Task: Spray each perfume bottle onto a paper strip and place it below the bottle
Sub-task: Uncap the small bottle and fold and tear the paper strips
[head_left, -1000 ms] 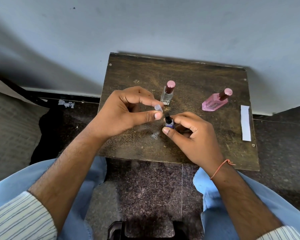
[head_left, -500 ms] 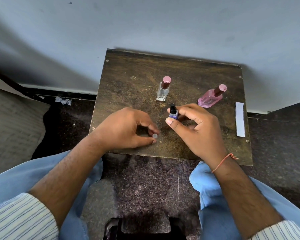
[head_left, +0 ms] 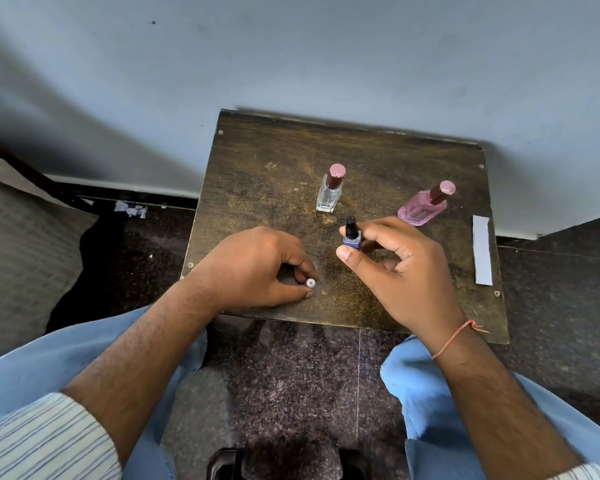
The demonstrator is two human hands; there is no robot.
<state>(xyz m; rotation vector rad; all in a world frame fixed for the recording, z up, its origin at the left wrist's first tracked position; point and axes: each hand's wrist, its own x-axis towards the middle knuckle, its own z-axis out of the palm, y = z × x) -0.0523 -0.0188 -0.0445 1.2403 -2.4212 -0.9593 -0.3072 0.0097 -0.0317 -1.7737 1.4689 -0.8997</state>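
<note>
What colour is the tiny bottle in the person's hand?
The tiny bottle is purple with a black sprayer top, held by the right hand. The head view shows it.

Table: I see a small dark wooden table (head_left: 257,174), worn top, screws at its corners, set against the wall.
Wall: pale blue-grey wall (head_left: 291,57) behind it.
Floor: dark speckled stone floor (head_left: 291,368) below me.
Scraps: torn paper scraps (head_left: 130,208) lie by the skirting, left of the table.
Cushion: grey woven cushion (head_left: 21,244) at far left.
</note>
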